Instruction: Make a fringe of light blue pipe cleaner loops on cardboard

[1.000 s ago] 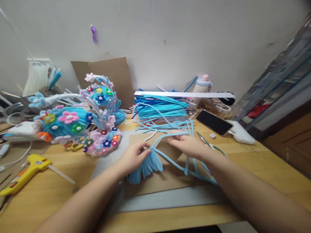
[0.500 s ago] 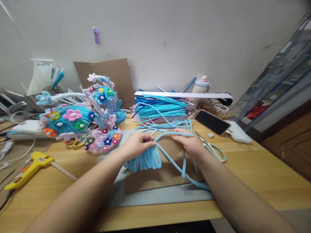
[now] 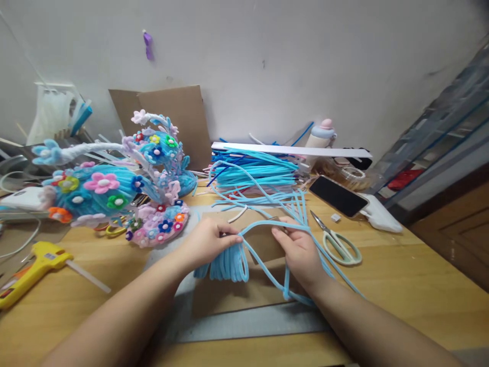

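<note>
Light-blue pipe cleaners bent into a row of loops point(image 3: 229, 265) hang beneath my left hand point(image 3: 210, 239), whose fingers are pinched on their top edge. My right hand point(image 3: 300, 250) is closed around a long light-blue pipe cleaner point(image 3: 263, 223) that arches across from the left fingers. Other joined light-blue strands point(image 3: 269, 275) cross below and run under my right wrist. Beneath both hands lies a piece of brown cardboard point(image 3: 217, 300) on a grey mat point(image 3: 229, 329). A short white piece point(image 3: 237, 214) shows just behind my left hand.
Bundled blue pipe cleaners point(image 3: 255, 173) lie at the back. Scissors point(image 3: 340, 247) and a phone point(image 3: 338, 196) are to the right. On the left are a yellow glue gun point(image 3: 42, 265), flowered pipe-cleaner pieces point(image 3: 95, 191) and a flowered base point(image 3: 160, 224).
The view has shifted slightly, so things sit a little lower. The strand at my right hand has moved, and loose ends now trail rightward past my wrist. Both hands keep their hold.
</note>
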Demonstrator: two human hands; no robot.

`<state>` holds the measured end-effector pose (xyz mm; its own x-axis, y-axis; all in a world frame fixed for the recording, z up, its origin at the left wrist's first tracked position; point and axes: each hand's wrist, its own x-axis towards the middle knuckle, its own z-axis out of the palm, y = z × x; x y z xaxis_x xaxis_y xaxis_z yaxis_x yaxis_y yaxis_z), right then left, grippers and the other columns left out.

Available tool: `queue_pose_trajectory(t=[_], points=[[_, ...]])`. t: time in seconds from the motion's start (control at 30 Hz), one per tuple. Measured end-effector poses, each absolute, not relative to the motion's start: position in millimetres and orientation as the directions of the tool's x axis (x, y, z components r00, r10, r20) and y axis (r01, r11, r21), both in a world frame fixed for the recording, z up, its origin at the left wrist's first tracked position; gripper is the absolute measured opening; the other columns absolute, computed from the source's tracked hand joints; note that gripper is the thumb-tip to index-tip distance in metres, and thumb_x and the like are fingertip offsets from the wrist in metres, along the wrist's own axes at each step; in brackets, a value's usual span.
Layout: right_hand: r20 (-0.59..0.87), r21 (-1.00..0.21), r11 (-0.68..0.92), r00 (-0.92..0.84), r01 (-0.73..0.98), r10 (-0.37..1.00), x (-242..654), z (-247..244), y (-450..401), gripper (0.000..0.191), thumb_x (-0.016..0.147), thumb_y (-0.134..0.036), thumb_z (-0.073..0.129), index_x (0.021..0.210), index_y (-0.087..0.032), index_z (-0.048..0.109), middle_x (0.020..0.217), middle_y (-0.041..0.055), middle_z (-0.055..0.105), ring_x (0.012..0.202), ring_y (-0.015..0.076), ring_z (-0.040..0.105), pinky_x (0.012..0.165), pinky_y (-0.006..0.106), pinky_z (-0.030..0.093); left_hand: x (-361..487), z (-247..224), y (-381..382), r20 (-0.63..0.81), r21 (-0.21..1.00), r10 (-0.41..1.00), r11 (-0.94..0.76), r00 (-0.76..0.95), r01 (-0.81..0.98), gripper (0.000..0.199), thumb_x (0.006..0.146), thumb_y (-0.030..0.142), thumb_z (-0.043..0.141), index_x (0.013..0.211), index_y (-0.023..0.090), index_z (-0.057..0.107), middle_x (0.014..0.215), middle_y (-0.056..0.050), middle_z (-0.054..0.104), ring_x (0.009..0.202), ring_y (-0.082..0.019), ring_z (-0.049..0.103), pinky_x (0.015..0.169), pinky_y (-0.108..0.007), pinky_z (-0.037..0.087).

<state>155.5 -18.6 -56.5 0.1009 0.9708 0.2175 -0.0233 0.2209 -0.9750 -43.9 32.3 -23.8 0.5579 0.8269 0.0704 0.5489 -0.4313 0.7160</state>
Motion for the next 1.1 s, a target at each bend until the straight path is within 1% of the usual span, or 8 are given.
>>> queue_pose_trajectory(t=[0.13, 0.33, 0.47, 0.53, 0.67, 0.83, 0.97, 1.1], points=[[0.207, -0.978, 0.208, 0.046, -0.022, 0.977, 159.3, -55.6, -16.0, 0.01, 0.082, -0.03, 0.056, 0.08, -0.02, 0.058, 0.074, -0.0013, 0.058, 0.073, 0.0137, 0.053, 0.07, 0.024, 0.043, -44.5, -23.3, 32.2, 0.076, 0.728, 0.817, -0.437, 0.572, 0.528, 0.016, 0.077, 0.03, 0.064, 0.077, 0.017, 0.073, 0.066, 0.001, 0.067, 0.062, -0.012, 0.055, 0.057, -0.021, 0.037], [0.215, -0.977, 0.214, 0.032, 0.022, 0.976, 160.7, -54.7, -17.7, 0.011, 0.082, -0.031, 0.056, 0.082, -0.02, 0.058, 0.077, -0.0008, 0.057, 0.076, 0.014, 0.051, 0.072, 0.024, 0.042, -46.7, -21.2, 31.2, 0.09, 0.735, 0.808, -0.449, 0.582, 0.509, 0.016, 0.078, 0.03, 0.063, 0.077, 0.017, 0.072, 0.068, 0.0, 0.068, 0.064, -0.013, 0.056, 0.059, -0.021, 0.038], [0.179, -0.983, 0.181, -0.036, 0.042, 0.983, 161.5, -53.1, -20.6, 0.013, 0.083, -0.032, 0.054, 0.082, -0.02, 0.059, 0.075, -0.0004, 0.057, 0.071, 0.014, 0.051, 0.065, 0.024, 0.041, -47.6, -18.9, 29.7, 0.086, 0.751, 0.8, -0.443, 0.593, 0.489, 0.018, 0.078, 0.031, 0.062, 0.087, 0.019, 0.072, 0.07, 0.0, 0.068, 0.068, -0.014, 0.057, 0.061, -0.021, 0.039], [0.189, -0.981, 0.19, -0.021, 0.037, 0.982, 160.2, -53.5, -21.4, 0.015, 0.082, -0.034, 0.056, 0.081, -0.02, 0.06, 0.075, 0.0001, 0.057, 0.071, 0.0148, 0.051, 0.066, 0.026, 0.041, -47.6, -17.8, 28.0, 0.072, 0.762, 0.795, -0.434, 0.603, 0.481, 0.019, 0.08, 0.032, 0.06, 0.087, 0.019, 0.072, 0.073, 0.0, 0.068, 0.07, -0.014, 0.057, 0.062, -0.021, 0.039], [0.204, -0.979, 0.205, 0.053, -0.004, 0.977, 154.6, -56.9, -23.0, 0.016, 0.081, -0.035, 0.057, 0.08, -0.019, 0.061, 0.08, 0.0019, 0.058, 0.077, 0.0169, 0.054, 0.073, 0.029, 0.043, -47.2, -16.6, 24.9, 0.044, 0.773, 0.808, -0.4, 0.588, 0.492, 0.023, 0.08, 0.034, 0.057, 0.076, 0.015, 0.069, 0.07, 0.0, 0.066, 0.068, -0.014, 0.055, 0.06, -0.021, 0.039], [0.225, -0.974, 0.224, 0.106, 0.022, 0.968, 153.5, -57.1, -23.7, 0.018, 0.079, -0.035, 0.059, 0.073, -0.019, 0.06, 0.078, 0.0017, 0.059, 0.077, 0.0171, 0.054, 0.071, 0.027, 0.043, -49.1, -13.1, 22.1, -0.028, 0.799, 0.82, -0.326, 0.571, 0.506, 0.024, 0.08, 0.035, 0.056, 0.084, 0.017, 0.07, 0.074, 0.0, 0.069, 0.067, -0.014, 0.057, 0.059, -0.021, 0.041], [0.209, -0.978, 0.208, 0.051, 0.014, 0.977, 160.4, -52.1, -24.2, 0.012, 0.08, -0.034, 0.059, 0.079, -0.021, 0.06, 0.068, -0.0016, 0.055, 0.066, 0.0144, 0.051, 0.061, 0.024, 0.041, -52.1, -9.7, 21.0, 0.048, 0.75, 0.831, -0.397, 0.555, 0.529, 0.021, 0.079, 0.034, 0.058, 0.085, 0.019, 0.072, 0.079, 0.001, 0.071, 0.072, -0.015, 0.06, 0.063, -0.022, 0.042], [0.219, -0.975, 0.217, 0.033, 0.054, 0.975, 165.0, -49.1, -24.7, 0.011, 0.081, -0.032, 0.058, 0.08, -0.022, 0.06, 0.07, -0.0018, 0.055, 0.066, 0.0142, 0.048, 0.06, 0.024, 0.038, -52.7, -10.6, 21.8, 0.083, 0.748, 0.829, -0.418, 0.553, 0.515, 0.021, 0.079, 0.035, 0.058, 0.084, 0.02, 0.072, 0.078, 0.001, 0.07, 0.072, -0.015, 0.06, 0.063, -0.022, 0.042]])
